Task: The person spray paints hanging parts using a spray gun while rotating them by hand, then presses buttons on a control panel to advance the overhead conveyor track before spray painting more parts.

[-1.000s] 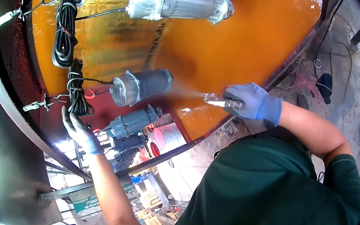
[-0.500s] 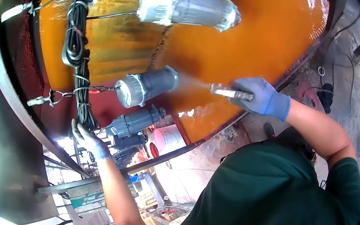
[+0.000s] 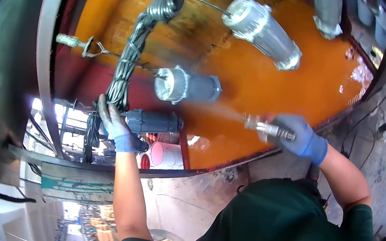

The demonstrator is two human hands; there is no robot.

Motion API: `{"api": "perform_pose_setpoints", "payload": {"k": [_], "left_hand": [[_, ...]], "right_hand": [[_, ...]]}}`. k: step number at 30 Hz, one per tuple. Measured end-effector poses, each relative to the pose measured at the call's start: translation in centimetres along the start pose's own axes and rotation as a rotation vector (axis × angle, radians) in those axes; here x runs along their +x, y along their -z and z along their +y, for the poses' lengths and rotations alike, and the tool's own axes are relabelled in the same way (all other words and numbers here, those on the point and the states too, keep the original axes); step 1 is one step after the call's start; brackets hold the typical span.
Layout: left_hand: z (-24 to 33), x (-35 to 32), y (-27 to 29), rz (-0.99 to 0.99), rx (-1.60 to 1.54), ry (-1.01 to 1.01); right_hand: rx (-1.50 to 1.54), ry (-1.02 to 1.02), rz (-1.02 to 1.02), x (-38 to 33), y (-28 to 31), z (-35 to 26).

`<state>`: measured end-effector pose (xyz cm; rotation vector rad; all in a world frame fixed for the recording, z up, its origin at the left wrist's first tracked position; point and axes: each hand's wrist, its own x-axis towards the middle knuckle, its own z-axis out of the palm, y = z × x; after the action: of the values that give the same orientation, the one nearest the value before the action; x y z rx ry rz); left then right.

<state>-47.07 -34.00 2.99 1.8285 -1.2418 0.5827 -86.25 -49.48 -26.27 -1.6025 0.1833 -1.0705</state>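
In my right hand point(image 3: 293, 136), which wears a blue-grey glove, is a metal spray gun point(image 3: 270, 128). A pale mist leaves its nozzle toward the left. The mist reaches a grey ribbed cylindrical unit point(image 3: 190, 87), like a pump or motor, hanging from a wire and hook. My gloved left hand point(image 3: 116, 127) has its fingers stretched out against the lower end of a bundle of black cable point(image 3: 123, 75). Just beside that hand hangs a darker grey unit point(image 3: 154, 121). A paler, wet-looking unit point(image 3: 263, 31) hangs higher up, its cable running to the bundle.
Behind the units stands an orange, wet-looking booth wall point(image 3: 275, 90) with a dark lower rim. Another grey unit point(image 3: 328, 14) hangs at the upper right. A white bucket point(image 3: 167, 155) with pink inside stands below. A curved metal edge point(image 3: 49, 28) runs along the left.
The view has turned, and the hanging units and cable sit farther right. The sprayed unit lies more level in the picture. Mist still leaves the spray gun; my left hand stays at the cable.
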Motion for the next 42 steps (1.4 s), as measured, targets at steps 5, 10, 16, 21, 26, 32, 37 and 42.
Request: {"api": "perform_pose_setpoints", "payload": {"k": [5,10,16,21,26,32,37,42], "left_hand": [[-3.9,-8.2,5.6,-0.006,-0.177,0.030],[-11.5,-21.3,12.6,0.156,-0.049,0.253],[-15.7,-29.9,28.1,0.792,0.506,0.083],[-23.0,-28.6,41.7,1.087,0.274,0.079],[-28.7,-24.2,49.4,1.072,0.101,0.145],[-30.4,-21.7,49.7,1.056,0.123,0.116],[-32.6,-22.0,51.3,1.038,0.431,0.168],[-37.5,-28.8,58.8,0.731,1.159,0.440]], "right_hand": [[-0.409,0.090,-0.251,-2.4,-4.1,0.9],[-0.206,-0.283,-0.009,-7.3,-6.7,4.3],[-0.083,-0.581,-0.017,-11.7,-7.8,11.1],[-0.114,-0.553,-0.082,-11.1,-9.6,12.9],[-0.320,-0.534,-0.111,-8.6,-12.7,12.1],[0.502,-0.629,0.122,-9.1,-13.6,15.9],[0.171,-0.431,0.038,-10.6,-13.3,15.8],[-0.071,-0.451,-0.006,-7.5,-15.3,7.8]]}}
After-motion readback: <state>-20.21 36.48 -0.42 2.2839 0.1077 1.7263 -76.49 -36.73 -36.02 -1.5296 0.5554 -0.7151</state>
